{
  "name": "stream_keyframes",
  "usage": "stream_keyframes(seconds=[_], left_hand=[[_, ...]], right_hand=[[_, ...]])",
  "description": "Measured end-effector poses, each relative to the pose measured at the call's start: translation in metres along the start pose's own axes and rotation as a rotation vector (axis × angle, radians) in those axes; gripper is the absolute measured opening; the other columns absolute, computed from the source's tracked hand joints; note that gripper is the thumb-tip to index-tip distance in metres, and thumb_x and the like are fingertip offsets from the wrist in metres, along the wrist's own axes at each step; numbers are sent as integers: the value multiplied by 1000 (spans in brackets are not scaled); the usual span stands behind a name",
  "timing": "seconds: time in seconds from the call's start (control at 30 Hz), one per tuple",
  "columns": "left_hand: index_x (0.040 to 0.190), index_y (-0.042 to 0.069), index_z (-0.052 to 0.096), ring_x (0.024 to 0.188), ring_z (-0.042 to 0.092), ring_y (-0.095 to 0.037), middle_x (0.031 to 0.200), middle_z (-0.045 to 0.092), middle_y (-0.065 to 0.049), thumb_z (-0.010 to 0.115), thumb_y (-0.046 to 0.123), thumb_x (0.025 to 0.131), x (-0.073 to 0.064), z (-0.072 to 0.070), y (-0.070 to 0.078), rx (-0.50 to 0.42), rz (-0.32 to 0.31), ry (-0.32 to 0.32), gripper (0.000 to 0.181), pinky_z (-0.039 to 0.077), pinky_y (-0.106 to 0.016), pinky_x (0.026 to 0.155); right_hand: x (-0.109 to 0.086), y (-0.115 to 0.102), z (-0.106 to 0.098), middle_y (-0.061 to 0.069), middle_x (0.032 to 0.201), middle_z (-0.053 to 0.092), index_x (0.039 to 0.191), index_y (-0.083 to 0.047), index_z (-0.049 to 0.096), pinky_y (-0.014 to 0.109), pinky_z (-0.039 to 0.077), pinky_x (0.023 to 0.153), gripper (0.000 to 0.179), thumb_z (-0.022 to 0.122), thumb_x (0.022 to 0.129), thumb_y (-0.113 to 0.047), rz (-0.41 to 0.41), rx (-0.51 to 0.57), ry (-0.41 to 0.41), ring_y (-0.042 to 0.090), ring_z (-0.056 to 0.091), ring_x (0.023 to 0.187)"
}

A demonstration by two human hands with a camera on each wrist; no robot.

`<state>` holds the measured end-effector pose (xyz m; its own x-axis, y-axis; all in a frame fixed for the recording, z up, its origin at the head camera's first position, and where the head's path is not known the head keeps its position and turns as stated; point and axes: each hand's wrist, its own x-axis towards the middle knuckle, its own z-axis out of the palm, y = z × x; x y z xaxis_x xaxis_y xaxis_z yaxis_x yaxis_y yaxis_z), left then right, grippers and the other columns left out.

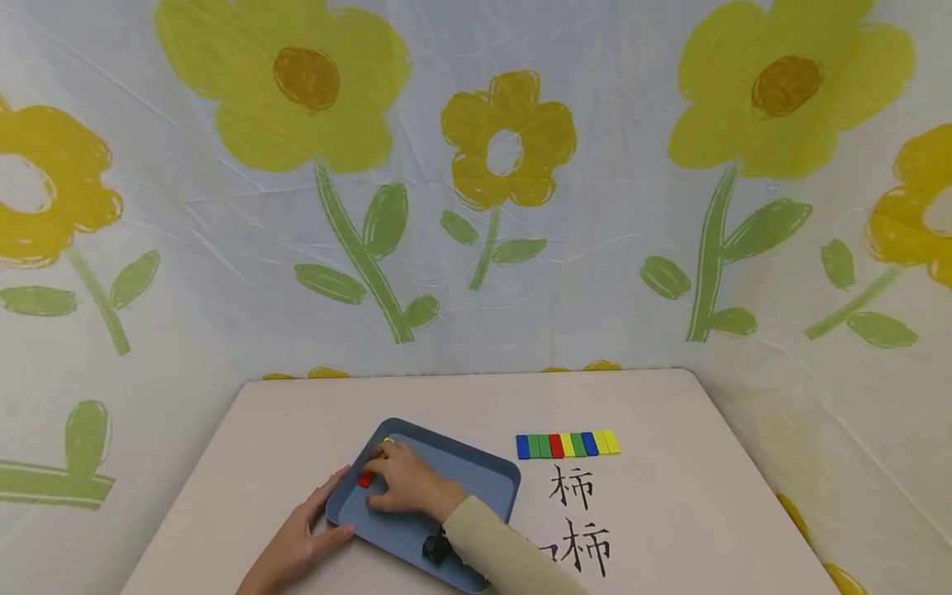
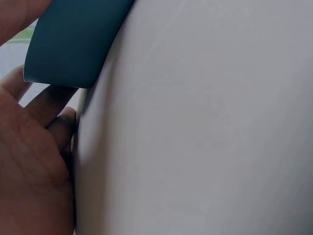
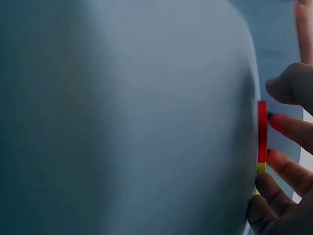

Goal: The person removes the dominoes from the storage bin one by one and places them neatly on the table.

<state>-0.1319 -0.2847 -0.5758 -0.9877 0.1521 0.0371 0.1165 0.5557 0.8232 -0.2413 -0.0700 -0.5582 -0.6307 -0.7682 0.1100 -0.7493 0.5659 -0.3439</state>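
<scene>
A blue-grey tray (image 1: pixel 476 467) lies at an angle on the table. My left hand (image 1: pixel 293 541) holds its near-left corner, thumb along the front side and fingers along the left side; the left wrist view has the tray wall (image 2: pixel 73 44) between them. Inside the tray, my right hand (image 1: pixel 407 481) reaches to the left end with fingers spread. Its fingertips touch a red tile (image 3: pixel 262 131), and the thumb stands apart from it. A yellow tile (image 3: pixel 261 168) adjoins the red one, partly hidden behind the lower fingers.
Right of the tray, a row of blue, green, red and yellow tiles (image 1: pixel 568 445) lies side by side on the white table (image 1: pixel 669 496). Black handwritten characters (image 1: pixel 573 487) are below the row. A black round object (image 1: pixel 436 548) shows beside the right sleeve. A flower-printed curtain (image 1: pixel 595 289) surrounds the table.
</scene>
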Motion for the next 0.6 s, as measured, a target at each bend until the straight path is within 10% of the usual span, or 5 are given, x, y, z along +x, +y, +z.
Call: stream_keyframes(seconds=[0.33,0.6], left_hand=[[160,27,38,139,22,15,165,40,-9,76,33,93,1,-1,4,31,-48,-6,78,25,-8,112],[161,30,37,154,32,-28,165,39,-8,76,37,92,2,0,5,75,-106,-13,79,27,-14,115]], right_hand=[[-10,6,-11,-3,125,67,113,-24,80,17,47,93,23,73,92,-31,-118,59,-31,10,55,110],[-17,14,-12,-2,124,67,117,-20,77,17,48,99,27,76,90,-24,-117,116,-28,8,57,113]])
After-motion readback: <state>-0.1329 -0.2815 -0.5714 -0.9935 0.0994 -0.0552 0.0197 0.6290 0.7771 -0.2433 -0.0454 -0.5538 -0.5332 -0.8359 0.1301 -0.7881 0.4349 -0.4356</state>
